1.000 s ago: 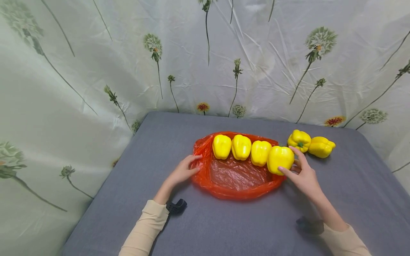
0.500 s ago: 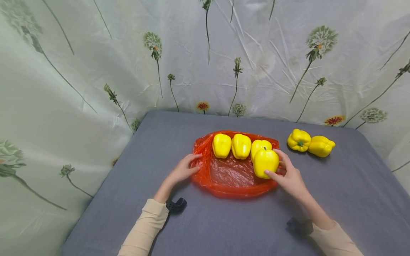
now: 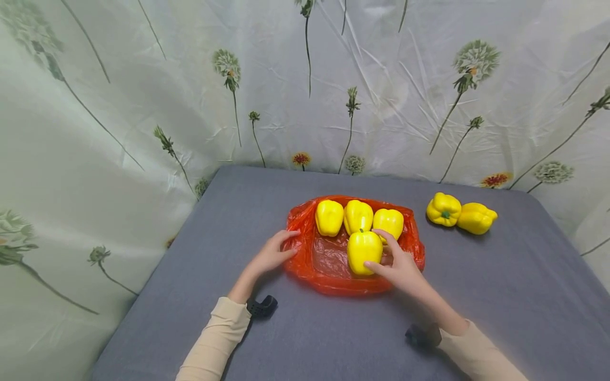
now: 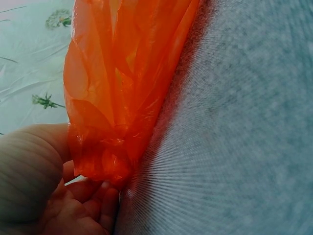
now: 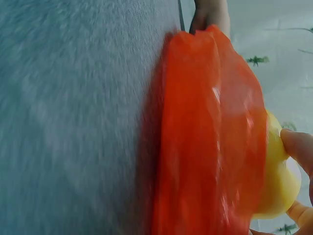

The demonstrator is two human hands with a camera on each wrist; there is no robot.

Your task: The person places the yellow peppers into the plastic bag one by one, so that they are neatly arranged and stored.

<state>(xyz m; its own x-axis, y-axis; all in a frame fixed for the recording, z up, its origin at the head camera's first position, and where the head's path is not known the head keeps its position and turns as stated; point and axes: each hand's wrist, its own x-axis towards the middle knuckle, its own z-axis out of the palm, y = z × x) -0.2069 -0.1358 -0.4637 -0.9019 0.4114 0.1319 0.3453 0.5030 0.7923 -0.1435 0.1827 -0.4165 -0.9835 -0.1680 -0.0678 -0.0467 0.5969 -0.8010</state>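
An open red plastic bag point(image 3: 329, 286) lies with its rim spread round a flat bottom. My left hand point(image 3: 269, 256) holds its left edge; the left wrist view has the thumb and fingers around the gathered plastic point(image 4: 115, 107). My right hand point(image 3: 405, 270) grips a yellow bell pepper point(image 3: 362, 254), stem up, over the front middle of the bag. In the right wrist view, the bag's wall covers part of this pepper point(image 5: 281, 183). Along the back of the bag stand three more yellow peppers: left point(image 3: 329, 217), middle point(image 3: 358, 214) and right point(image 3: 388, 222).
Two yellow peppers lie touching to the right of the bag, one showing its green stem point(image 3: 443, 209), the other on its side point(image 3: 477, 218). A grey cloth point(image 3: 324, 338) covers the table. Behind hangs a pale curtain point(image 3: 286, 79) printed with dandelions.
My right hand has carried the held pepper leftward and toward me, from the bag's right end to its front middle. The left hand stays at the bag's left edge.
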